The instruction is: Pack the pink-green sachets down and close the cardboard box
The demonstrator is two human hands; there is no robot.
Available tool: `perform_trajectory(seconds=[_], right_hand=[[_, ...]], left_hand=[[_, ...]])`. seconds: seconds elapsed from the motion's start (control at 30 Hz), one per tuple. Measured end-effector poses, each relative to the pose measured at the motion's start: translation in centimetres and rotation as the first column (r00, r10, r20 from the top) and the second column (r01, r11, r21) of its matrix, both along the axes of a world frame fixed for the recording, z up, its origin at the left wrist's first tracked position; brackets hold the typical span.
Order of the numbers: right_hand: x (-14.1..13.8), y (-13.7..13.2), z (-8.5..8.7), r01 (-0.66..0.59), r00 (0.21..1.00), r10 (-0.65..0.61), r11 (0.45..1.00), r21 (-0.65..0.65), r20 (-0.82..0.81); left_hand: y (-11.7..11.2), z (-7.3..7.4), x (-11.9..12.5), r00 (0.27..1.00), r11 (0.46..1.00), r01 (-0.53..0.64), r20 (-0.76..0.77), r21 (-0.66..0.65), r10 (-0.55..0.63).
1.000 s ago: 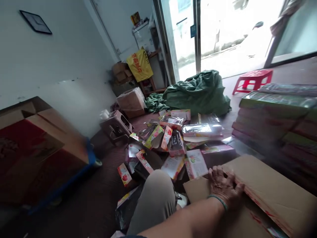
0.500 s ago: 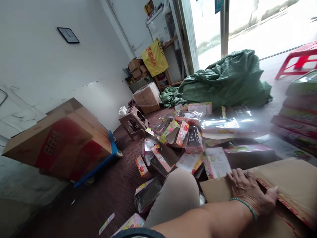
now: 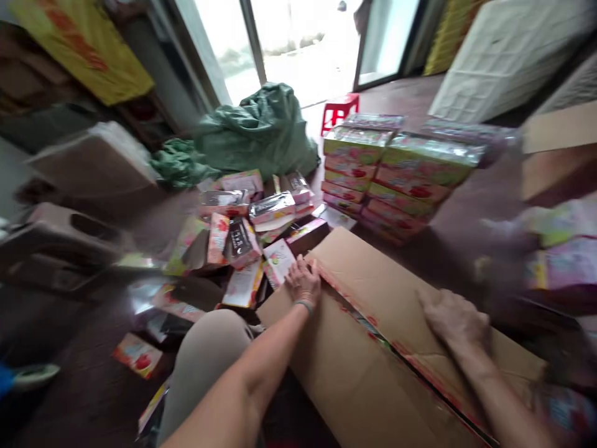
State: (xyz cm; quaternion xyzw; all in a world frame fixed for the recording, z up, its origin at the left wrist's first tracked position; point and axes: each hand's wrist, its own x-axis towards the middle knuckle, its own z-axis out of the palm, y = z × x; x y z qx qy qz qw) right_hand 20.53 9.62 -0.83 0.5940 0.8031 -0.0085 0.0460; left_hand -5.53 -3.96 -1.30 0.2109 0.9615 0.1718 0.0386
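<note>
A large cardboard box [image 3: 354, 367] is in front of me, its two long top flaps nearly meeting along a narrow gap with red-printed edges. My left hand [image 3: 304, 285], a green band at its wrist, rests at the far end of that gap with its fingers stretched over the flaps. Laid on the right flap [image 3: 373, 280] is my right hand [image 3: 459, 323], fingers extended and slightly blurred. Through the gap I glimpse a little colour, but the contents cannot be made out.
Opened fruit-printed packages [image 3: 242, 242] lie heaped beyond the box. Stacked fruit-printed packages [image 3: 405, 174] stand at the back right. A green sack [image 3: 261, 130], a red stool [image 3: 338, 111] and a white crate [image 3: 504, 62] are farther back. My knee [image 3: 214, 348] is left of the box.
My view has swung right, bringing my right hand and the whole package stack into sight. My left hand stays on the box's flaps.
</note>
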Motion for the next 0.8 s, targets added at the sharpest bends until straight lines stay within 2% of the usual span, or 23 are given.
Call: perform_trajectory(seconds=[0.07, 0.17, 0.3, 0.4, 0.5, 0.57, 0.63, 0.73, 0.8], right_hand=[[1.1, -0.2, 0.4, 0.032, 0.999, -0.032, 0.999, -0.002, 0.041], [0.6, -0.5, 0.3, -0.033, 0.999, 0.032, 0.999, 0.03, 0.035], [0.0, -0.2, 0.2, -0.085, 0.996, 0.085, 0.996, -0.011, -0.029], [0.4, -0.4, 0.6, -0.028, 0.999, 0.024, 0.991, -0.127, -0.035], [1.8, -2.8, 1.5, 0.045, 0.999, -0.039, 0.955, -0.291, 0.028], [3.4, -5.6, 1.7, 0.032, 0.999, -0.016, 0.927, -0.374, 0.047], [5.1, -8.7, 1.4, 0.014, 0.998, 0.013, 0.917, -0.398, 0.066], [7.1, -12.3, -0.3, -0.033, 0.998, 0.044, 0.964, -0.265, 0.037], [7.6, -13.5, -2.0, -0.086, 0.994, 0.081, 0.994, -0.062, -0.071]], left_hand=[[0.6, 0.5, -0.6, 0.999, 0.999, -0.047, 0.003, -0.025, 0.047], [1.5, 1.2, -1.9, 0.995, 0.995, -0.076, 0.06, -0.062, 0.08], [2.1, 1.6, -3.1, 0.99, 0.986, 0.054, 0.134, -0.158, -0.033], [2.1, 1.7, -3.2, 0.979, 0.98, 0.135, 0.174, -0.146, -0.109], [1.9, 1.9, -3.2, 0.957, 0.972, 0.198, 0.237, -0.125, -0.165], [1.8, 2.0, -3.2, 0.943, 0.969, 0.218, 0.282, -0.113, -0.179], [1.7, 2.2, -3.3, 0.931, 0.968, 0.23, 0.313, -0.099, -0.189], [1.6, 2.5, -3.2, 0.924, 0.964, 0.25, 0.319, -0.085, -0.211], [1.5, 2.9, -3.0, 0.926, 0.96, 0.26, 0.309, -0.101, -0.219]])
